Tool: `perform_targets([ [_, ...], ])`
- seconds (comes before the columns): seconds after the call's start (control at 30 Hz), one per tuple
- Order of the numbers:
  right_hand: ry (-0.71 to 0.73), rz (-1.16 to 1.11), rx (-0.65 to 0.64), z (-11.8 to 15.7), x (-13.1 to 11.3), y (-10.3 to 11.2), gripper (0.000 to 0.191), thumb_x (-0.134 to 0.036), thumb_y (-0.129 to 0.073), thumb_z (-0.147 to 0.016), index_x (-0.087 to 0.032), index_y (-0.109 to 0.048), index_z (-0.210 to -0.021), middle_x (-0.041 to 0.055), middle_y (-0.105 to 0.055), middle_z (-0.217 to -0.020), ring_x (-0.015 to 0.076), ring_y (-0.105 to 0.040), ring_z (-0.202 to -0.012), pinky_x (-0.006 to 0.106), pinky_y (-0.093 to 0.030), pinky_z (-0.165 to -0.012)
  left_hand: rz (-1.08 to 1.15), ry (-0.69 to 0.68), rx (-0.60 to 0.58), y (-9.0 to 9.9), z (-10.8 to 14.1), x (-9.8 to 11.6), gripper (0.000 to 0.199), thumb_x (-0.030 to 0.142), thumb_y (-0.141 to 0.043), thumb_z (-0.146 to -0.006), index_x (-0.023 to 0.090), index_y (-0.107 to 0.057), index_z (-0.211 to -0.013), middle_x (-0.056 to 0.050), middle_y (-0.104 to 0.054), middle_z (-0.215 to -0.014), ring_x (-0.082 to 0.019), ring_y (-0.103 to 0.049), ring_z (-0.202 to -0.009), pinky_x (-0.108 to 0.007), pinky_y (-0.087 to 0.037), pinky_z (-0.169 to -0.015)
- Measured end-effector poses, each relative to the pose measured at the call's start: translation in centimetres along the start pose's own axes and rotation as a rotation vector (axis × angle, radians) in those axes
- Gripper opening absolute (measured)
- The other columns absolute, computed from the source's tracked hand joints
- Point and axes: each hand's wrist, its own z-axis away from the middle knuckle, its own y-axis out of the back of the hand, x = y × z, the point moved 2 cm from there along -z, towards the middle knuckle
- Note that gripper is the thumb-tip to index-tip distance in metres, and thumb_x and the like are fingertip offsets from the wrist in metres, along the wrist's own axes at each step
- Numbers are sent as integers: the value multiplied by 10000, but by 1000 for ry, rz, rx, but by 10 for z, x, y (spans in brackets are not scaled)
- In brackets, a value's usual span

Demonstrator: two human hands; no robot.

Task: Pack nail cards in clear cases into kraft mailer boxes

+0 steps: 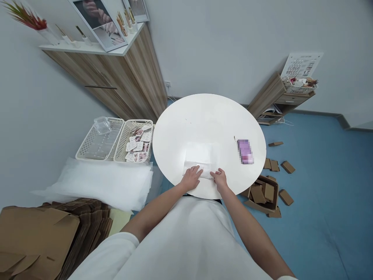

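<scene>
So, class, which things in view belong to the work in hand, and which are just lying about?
Seemingly in use:
translucent sheet, left hand on it, right hand at its edge
white table under it
stacked sheets, likely supplies

Seemingly lying about:
framed picture
red-and-green plant
blurred purple item

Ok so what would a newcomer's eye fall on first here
Probably the white table in the centre, where the left hand and right hand are at a thin whitish sheet near its front edge. Next, likely the pixelated purple item on the table's right side, and the small brown boxes scattered on the blue floor to the right.
</scene>
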Motion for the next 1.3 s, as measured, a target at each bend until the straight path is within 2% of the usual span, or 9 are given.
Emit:
perform_targets([
  [0.1,10,-41,-58,-6,-12,4,423,-378,-520,-694,-152,-503,-1051,93,-609,-835,209,-586,-722,313,-465,-587,6,7,-4,1,1,0,554,257,-492,-744,245,-313,-1268,-96,-315,-1348,-278,-298,-1202,-403,-287,-921],
  [0.23,52,-25,-108,-13,-27,2,264,-365,-514,-676,-172,-545,-854,40,-598,-730,161,-563,-637,276,-454,-559,23,27,-11,-1,0,2,584,255,-518,-730,258,-302,-1273,-89,-302,-1358,-279,-285,-1214,-407,-290,-930],
  [0.63,134,199,-350,-11,-53,-20,213,-210,-420,-697,-191,-568,-849,5,-636,-672,140,-608,-663,271,-466,-665,100,-28,46,3,6,2,648,297,-452,-767,177,-170,-1338,-112,-252,-1394,-251,-244,-1254,-384,-223,-983],
  [0.8,183,217,-325,-11,-47,-13,288,-198,-387,-729,-188,-559,-960,30,-630,-823,144,-601,-717,292,-468,-713,26,-74,-24,-1,8,5,529,267,-446,-770,205,-303,-1275,-92,-336,-1348,-256,-288,-1222,-400,-213,-974],
  [0.9,399,371,-233,-4,-43,-5,373,-211,-418,-745,-200,-506,-1107,71,-549,-1066,170,-563,-882,319,-444,-794,24,-88,-29,-1,8,2,518,250,-453,-763,209,-321,-1262,-87,-322,-1358,-256,-290,-1218,-405,-212,-975],
  [1.0,580,593,-255,3,-38,-5,509,-216,-463,-748,-223,-383,-1251,94,-378,-1280,210,-452,-1098,335,-419,-847,77,-84,-26,0,9,2,525,250,-475,-749,214,-334,-1253,-84,-327,-1353,-252,-283,-1224,-396,-215,-982],
  [1.1,579,733,-311,6,-36,-12,565,-204,-451,-765,-216,-290,-1307,101,-270,-1356,219,-401,-1158,332,-409,-861,169,87,18,-1,14,3,569,287,-525,-720,230,-332,-1252,-90,-257,-1389,-272,-222,-1260,-421,-170,-1010],
  [1.2,548,787,-315,7,-39,-17,576,-189,-439,-769,-189,-263,-1318,115,-235,-1373,224,-433,-1125,329,-409,-859,358,549,90,-8,24,-6,718,391,-570,-683,230,-235,-1298,-110,-127,-1428,-316,-138,-1289,-461,-182,-1004],
  [1.3,545,788,-319,8,-41,-21,578,-185,-446,-763,-188,-268,-1313,111,-230,-1375,226,-442,-1116,328,-406,-863,653,942,134,-18,33,-18,809,446,-581,-668,201,-159,-1313,-136,-158,-1403,-304,-179,-1283,-411,-257,-988],
])
